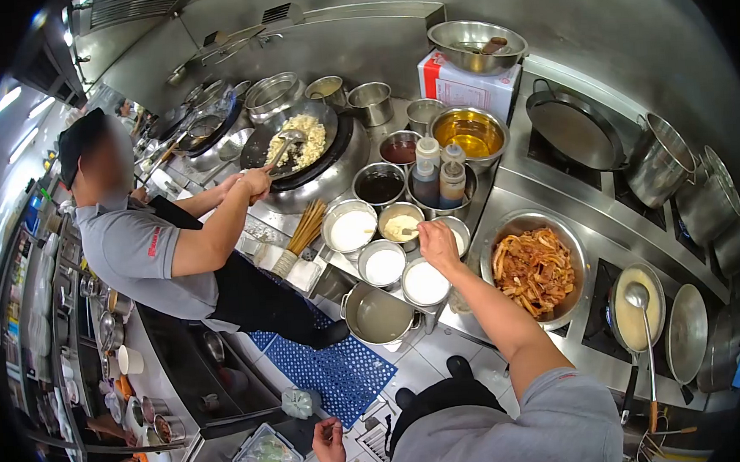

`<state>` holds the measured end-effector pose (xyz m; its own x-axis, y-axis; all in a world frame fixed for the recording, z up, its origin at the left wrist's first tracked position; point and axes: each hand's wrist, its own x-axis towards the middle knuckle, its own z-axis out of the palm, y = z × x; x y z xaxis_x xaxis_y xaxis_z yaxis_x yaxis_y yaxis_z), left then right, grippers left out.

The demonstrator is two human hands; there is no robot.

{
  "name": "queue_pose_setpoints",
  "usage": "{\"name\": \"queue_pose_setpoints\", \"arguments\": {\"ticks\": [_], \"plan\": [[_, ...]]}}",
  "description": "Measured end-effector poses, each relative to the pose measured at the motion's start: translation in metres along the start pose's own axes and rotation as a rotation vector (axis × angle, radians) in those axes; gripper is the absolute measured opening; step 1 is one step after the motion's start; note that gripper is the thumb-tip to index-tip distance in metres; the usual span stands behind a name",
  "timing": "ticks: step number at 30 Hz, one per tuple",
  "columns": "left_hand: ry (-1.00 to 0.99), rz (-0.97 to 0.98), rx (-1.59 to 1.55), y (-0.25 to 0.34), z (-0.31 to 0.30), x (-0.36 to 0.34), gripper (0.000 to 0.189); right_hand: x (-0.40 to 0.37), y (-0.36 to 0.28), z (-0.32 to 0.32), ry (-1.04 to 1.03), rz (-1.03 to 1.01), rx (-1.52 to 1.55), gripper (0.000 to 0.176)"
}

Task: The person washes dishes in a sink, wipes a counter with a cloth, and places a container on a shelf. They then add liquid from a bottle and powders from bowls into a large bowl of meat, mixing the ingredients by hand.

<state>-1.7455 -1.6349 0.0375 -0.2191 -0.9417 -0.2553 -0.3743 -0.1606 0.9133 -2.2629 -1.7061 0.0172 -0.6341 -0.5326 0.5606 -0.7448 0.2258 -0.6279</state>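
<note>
My right hand [440, 247] is closed on a small spoon [410, 231], whose tip is in a metal bowl of pale yellow powder [401, 226]. Around that bowl stand metal bowls of white granules or powder, one at the left [352, 229], one in front [384, 266] and one below my wrist [426, 282]. Down by my side, my left hand [328, 447] hangs with loosely bent fingers and nothing visible in it. Squeeze bottles [452, 184] stand in a bowl just beyond my right hand.
At the left, a co-worker [155, 252] holds a ladle [292, 137] in a wok of pale food [305, 146]. A large bowl of reddish-brown strips [535, 272] sits right of my forearm. Further right is a pan of pale liquid [625, 308]. A pot [381, 315] stands below the bowls.
</note>
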Motion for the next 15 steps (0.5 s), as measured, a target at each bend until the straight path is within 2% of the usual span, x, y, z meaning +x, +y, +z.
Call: {"name": "queue_pose_setpoints", "arguments": {"ticks": [2,5,9,12,15], "plan": [[0.03,-0.004,0.007,-0.005,-0.003,-0.002,0.021,-0.002,0.003,0.009,0.061,0.153,0.007,0.019],[0.039,-0.058,-0.013,-0.025,-0.009,-0.01,0.016,-0.004,0.009,0.018,0.013,0.581,0.115,0.02],[0.034,-0.076,-0.046,-0.045,-0.011,-0.013,0.013,-0.005,0.006,0.03,0.042,0.724,0.217,0.022],[0.038,-0.055,-0.051,-0.037,-0.012,-0.011,0.014,-0.006,-0.001,0.025,0.102,0.718,0.241,0.024],[0.023,-0.057,-0.019,-0.052,-0.023,-0.002,0.016,-0.006,-0.002,0.011,0.148,0.777,0.352,0.021]]}}
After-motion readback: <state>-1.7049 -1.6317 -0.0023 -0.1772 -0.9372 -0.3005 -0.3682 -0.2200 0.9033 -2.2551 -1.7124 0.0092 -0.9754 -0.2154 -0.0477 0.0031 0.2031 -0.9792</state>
